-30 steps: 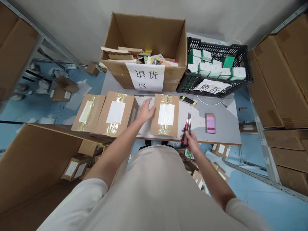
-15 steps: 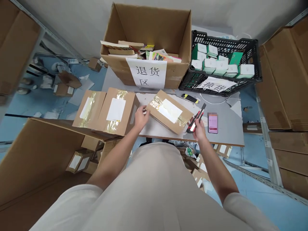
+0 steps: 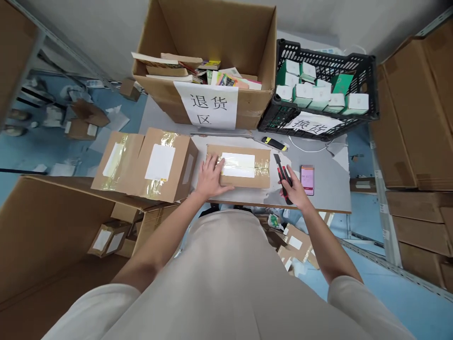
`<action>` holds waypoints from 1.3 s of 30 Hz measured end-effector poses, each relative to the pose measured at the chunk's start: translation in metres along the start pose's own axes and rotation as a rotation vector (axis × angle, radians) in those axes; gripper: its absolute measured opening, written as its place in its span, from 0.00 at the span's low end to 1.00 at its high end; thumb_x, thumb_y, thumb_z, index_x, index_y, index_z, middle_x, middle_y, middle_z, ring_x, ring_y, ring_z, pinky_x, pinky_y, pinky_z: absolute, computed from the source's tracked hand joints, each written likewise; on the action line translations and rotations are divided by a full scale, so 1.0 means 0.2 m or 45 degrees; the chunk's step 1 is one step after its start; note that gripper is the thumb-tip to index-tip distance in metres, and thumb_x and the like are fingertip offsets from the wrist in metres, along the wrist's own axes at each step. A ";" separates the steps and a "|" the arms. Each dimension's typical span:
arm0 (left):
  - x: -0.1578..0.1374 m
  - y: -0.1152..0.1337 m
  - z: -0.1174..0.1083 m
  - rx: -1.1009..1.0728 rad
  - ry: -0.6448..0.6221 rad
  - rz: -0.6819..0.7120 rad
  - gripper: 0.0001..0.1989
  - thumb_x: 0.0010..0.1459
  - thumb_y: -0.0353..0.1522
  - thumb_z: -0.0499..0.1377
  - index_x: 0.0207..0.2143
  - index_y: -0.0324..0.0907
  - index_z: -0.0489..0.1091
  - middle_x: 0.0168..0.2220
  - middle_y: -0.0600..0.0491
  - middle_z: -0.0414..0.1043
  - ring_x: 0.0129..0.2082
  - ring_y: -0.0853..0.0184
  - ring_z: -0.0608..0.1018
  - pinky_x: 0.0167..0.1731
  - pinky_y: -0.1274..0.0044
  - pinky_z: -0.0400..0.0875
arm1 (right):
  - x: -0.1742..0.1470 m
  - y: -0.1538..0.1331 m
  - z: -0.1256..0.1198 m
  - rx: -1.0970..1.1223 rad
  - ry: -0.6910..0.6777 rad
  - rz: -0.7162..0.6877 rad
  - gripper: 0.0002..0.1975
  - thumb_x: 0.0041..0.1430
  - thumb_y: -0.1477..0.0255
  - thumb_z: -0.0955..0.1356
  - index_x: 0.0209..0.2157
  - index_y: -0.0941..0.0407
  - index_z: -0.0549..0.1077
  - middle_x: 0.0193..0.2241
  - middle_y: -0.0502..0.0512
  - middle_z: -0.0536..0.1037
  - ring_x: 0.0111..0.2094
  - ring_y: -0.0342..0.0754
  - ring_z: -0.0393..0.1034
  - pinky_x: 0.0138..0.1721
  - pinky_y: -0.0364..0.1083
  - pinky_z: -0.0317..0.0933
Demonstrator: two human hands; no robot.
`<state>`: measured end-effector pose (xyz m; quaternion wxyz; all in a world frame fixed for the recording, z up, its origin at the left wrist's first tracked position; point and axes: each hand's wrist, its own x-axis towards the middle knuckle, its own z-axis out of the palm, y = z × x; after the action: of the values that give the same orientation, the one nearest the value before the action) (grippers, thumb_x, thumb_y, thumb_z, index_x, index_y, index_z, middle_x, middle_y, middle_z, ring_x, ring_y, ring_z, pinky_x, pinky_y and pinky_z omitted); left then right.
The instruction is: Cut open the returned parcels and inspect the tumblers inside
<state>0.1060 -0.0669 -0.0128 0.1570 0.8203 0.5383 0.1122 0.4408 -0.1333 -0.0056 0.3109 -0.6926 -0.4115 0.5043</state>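
Note:
A taped cardboard box point(image 3: 262, 179) with a white label lies lengthwise on the table in front of me. My left hand point(image 3: 211, 178) rests on its left end, fingers spread over the top and thumb stretched along the near side. A red and black utility knife point(image 3: 284, 177) is in my right hand point(image 3: 294, 188), which is closed round the handle just right of the box. Its tip points away from me; I cannot tell how much blade is out. Beside that hand lies a phone point(image 3: 307, 180) with a lit pink screen.
Two taped boxes point(image 3: 161, 163) stand at the table's left. Behind are a large carton point(image 3: 255, 104) of books and a black crate point(image 3: 272, 115) of green-and-white boxes. A yellow and black cutter point(image 3: 275, 143) lies near the crate. An open carton point(image 3: 53, 222) holding parcels stands lower left.
The box has gone from tilted and slanted to flat and straight on the table. My left hand has opened onto its top. My right hand has come away from its right end, still holding the knife.

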 end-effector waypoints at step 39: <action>0.05 0.11 -0.03 0.299 -0.404 -0.068 0.57 0.45 0.62 0.54 0.69 0.43 0.41 0.70 0.38 0.35 0.69 0.43 0.38 0.55 0.53 0.51 | -0.42 -0.01 -0.07 -0.333 -0.345 0.167 0.34 0.62 0.67 0.62 0.68 0.49 0.50 0.23 0.46 0.70 0.16 0.40 0.63 0.19 0.40 0.61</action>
<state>0.1272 -0.0653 0.0012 0.1458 0.8259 0.5377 -0.0861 0.4417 -0.2058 0.0378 0.1266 -0.6783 -0.4655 0.5542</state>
